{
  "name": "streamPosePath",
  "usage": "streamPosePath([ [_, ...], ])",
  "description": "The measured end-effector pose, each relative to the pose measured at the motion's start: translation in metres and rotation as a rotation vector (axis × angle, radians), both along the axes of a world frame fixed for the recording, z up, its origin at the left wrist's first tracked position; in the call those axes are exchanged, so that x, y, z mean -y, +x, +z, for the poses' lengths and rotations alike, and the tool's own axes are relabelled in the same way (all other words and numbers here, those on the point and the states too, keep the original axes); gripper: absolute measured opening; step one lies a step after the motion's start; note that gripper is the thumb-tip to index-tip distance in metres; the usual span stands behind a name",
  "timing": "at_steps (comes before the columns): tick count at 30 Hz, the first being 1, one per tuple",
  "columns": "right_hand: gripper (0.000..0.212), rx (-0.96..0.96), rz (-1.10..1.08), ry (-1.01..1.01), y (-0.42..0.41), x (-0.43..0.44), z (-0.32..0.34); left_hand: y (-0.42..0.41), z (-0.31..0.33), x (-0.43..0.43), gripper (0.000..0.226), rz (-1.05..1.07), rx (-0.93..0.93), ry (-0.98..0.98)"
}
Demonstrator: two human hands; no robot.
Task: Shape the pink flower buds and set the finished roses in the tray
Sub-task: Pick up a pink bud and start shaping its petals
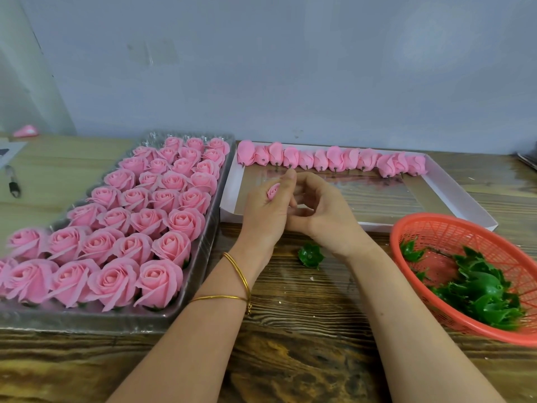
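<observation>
My left hand (268,209) grips a small pink bud (273,191), which shows between the thumb and fingers. My right hand (322,210) is right beside it with curled fingers touching the left hand's fingers; what it pinches is hidden. Both hands hover over the near edge of a white shallow box (453,190), where a row of several pink buds (334,159) lies along the far side. On the left, a clear plastic tray (203,257) holds several rows of finished pink roses (162,219).
A green plastic calyx (311,255) lies on the wooden table just below my hands. An orange basket (430,228) at the right holds several green calyxes (482,295). A pen (13,181) and a pink object (25,130) lie at the far left.
</observation>
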State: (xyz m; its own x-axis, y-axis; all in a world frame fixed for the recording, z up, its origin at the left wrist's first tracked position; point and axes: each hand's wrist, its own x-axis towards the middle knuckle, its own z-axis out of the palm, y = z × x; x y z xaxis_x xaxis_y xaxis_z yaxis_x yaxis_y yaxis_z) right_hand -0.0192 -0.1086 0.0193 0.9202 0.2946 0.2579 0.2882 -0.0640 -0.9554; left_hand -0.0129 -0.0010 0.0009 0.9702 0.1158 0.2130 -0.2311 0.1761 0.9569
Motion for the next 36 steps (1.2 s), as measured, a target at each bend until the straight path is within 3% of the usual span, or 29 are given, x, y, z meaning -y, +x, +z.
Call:
streamPosePath([
  [4,0.045,0.016,-0.003,-0.018,-0.0008,-0.0011,-0.0005,0.0003,-0.0009,0.0006,0.048,-0.01,-0.002,0.01],
  [7,0.048,0.015,0.002,-0.012,-0.001,0.0008,0.0006,0.0006,-0.0017,-0.0002,0.035,-0.022,0.0,0.045],
  [10,0.05,0.008,0.018,-0.013,-0.001,0.0023,0.0016,-0.0015,0.0002,-0.0001,0.042,-0.023,0.004,0.032],
  [14,0.048,-0.01,0.045,-0.02,-0.0005,0.0031,0.0007,-0.0025,0.0002,-0.0027,0.027,-0.03,0.0,0.079],
  [27,0.045,0.013,0.006,0.0,0.0004,0.0014,-0.0013,-0.0008,0.0021,0.0004,0.053,0.004,-0.001,0.011],
  [36,0.048,0.011,0.006,-0.031,0.0005,0.0011,-0.0012,-0.0028,0.0025,-0.0007,0.034,-0.027,-0.012,0.028],
])
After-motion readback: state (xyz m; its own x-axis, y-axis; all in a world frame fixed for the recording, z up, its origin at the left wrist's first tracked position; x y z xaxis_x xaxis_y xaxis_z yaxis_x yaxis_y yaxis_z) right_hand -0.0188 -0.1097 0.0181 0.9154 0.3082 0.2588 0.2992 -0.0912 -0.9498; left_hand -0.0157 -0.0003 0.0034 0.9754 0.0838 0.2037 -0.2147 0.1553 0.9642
